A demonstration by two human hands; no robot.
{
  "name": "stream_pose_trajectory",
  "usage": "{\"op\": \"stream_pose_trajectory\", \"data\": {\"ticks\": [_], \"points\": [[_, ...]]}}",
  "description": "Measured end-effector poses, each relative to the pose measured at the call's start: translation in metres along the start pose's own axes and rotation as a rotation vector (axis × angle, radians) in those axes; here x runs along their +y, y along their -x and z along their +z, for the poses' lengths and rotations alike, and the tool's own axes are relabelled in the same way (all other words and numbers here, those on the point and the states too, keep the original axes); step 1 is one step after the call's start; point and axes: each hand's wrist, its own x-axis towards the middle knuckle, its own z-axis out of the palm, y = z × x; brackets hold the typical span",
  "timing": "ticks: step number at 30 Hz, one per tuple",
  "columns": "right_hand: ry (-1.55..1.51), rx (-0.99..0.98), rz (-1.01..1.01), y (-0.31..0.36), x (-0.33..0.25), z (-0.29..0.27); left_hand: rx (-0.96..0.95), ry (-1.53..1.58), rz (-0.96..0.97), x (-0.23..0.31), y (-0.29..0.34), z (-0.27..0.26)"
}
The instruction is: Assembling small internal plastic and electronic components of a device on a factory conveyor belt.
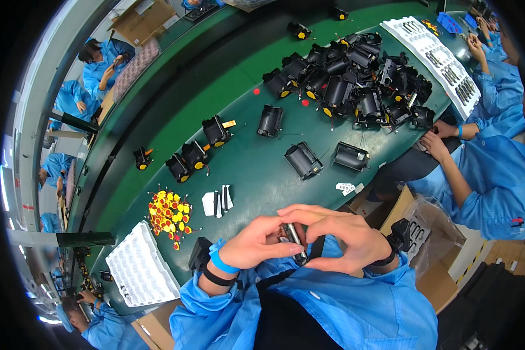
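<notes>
Apparently mid-handling, left hand (261,242) and right hand (347,238) grip a small, oblong, metallic-looking black-and-silver part (294,235), calling for steadiness next.

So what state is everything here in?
Left hand: curled, gripping small metallic part
Right hand: curved beside that part
Small metallic part: held
Black housings: mostly piled, some apart
Yellow-and-red pieces: loosely heaped
Left white tray: lying flat
Right white tray: holding dark parts
Cardboard box: open, clear plastic inside
</notes>
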Motion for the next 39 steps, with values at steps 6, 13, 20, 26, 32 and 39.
{"op": "stream_pose_trajectory", "data": {"ticks": [6, 13, 20, 26, 32, 39], "points": [[-0.102, 0.511, -0.046, 0.029, 0.014, -0.02, 0.64, -1.115, 0.238, 0.059, -0.039, -0.008], [-0.247, 0.595, 0.014, 0.035, 0.012, -0.002, 0.974, -1.711, 0.436, 0.067, -0.186, -0.184], [-0.133, 0.661, 0.046, 0.041, 0.011, 0.001, 0.908, -1.331, 0.543, 0.087, -0.126, -0.117], [0.138, 0.5, -0.206, -0.012, 0.01, -0.019, 0.645, -1.501, 0.602, 0.072, -0.011, -0.04], [0.083, 0.163, -0.3, -0.069, 0.007, -0.001, 0.664, -1.447, 0.475, 0.061, 0.044, -0.011], [0.268, -0.027, -0.189, -0.088, 0.011, 0.02, 0.673, -1.528, 0.448, 0.053, 0.067, -0.011]]}}
